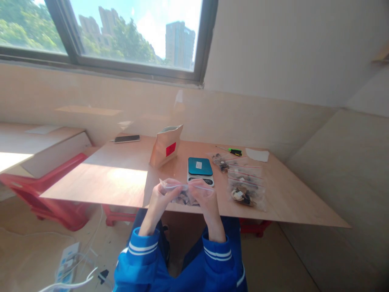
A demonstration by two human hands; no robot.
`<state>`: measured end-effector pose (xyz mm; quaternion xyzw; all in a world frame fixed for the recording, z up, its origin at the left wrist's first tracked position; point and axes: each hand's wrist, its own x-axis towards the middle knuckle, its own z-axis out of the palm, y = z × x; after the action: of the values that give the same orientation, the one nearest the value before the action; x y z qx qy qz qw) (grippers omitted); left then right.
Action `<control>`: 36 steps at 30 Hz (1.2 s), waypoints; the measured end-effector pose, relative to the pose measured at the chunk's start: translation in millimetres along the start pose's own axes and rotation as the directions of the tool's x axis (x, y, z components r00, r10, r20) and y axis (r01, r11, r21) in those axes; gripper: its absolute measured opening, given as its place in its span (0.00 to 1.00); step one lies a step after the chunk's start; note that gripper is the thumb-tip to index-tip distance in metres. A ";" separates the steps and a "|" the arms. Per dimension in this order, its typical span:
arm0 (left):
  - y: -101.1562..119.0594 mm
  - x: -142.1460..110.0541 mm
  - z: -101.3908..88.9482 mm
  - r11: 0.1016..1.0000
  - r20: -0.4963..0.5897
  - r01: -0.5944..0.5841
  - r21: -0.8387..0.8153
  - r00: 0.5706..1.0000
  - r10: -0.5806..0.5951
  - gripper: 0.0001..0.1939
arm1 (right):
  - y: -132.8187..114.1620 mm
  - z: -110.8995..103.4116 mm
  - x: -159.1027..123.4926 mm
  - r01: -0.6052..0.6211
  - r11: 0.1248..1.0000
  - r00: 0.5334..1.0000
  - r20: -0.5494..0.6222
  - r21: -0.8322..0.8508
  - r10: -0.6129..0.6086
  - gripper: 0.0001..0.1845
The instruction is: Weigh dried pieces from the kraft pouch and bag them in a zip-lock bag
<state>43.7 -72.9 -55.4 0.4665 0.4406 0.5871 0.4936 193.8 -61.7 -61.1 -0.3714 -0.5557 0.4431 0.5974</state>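
Both my hands pinch the top edge of a clear zip bag (184,198) with dark and pale pieces inside, held over the table's front edge. My left hand (163,196) grips the bag's left part, thumb toward the middle. On the other side, my right hand (204,197) closes on the right part of the zip strip. Just beyond the bag sits a kitchen scale (200,167) with a teal top and a small white label. Several filled zip bags (244,194) lie overlapping to the right of the scale.
A brown paper pouch (166,148) with a red label stands open behind the scale. A phone (127,138) lies at the back left. Near the wall are a green-and-black screwdriver (234,152) and white paper (257,155). A power strip (67,263) with cables is on the floor.
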 end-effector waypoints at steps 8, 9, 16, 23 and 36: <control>-1.0 -0.9 -0.3 0.999 0.020 0.016 -0.051 1.000 -0.015 0.13 | -5.1 2.8 -1.9 -0.098 0.994 0.995 0.019 0.042 0.098 0.09; -0.1 -1.4 0.4 0.998 0.028 0.018 -0.056 0.999 -0.016 0.13 | -5.4 3.3 -1.8 -0.086 0.996 0.996 0.005 0.029 0.086 0.09; 2.0 -3.3 4.2 0.997 0.020 0.004 -0.072 1.000 -0.002 0.12 | -5.3 6.3 -2.2 -0.066 0.997 0.998 0.005 0.029 0.066 0.09; 0.1 -2.7 3.9 0.999 -0.030 -0.023 -0.031 0.999 0.022 0.11 | -6.9 7.6 -1.8 -0.002 1.000 1.000 -0.009 -0.015 0.001 0.08; -2.6 -1.5 -0.3 1.000 -0.114 -0.016 0.003 0.993 0.016 0.11 | 1.8 8.4 -2.2 -0.119 0.990 0.992 -0.022 0.070 0.120 0.12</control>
<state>44.0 -74.0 -58.2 0.4362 0.4650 0.6162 0.4623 185.3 -63.6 -62.6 -0.3889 -0.5091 0.4921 0.5894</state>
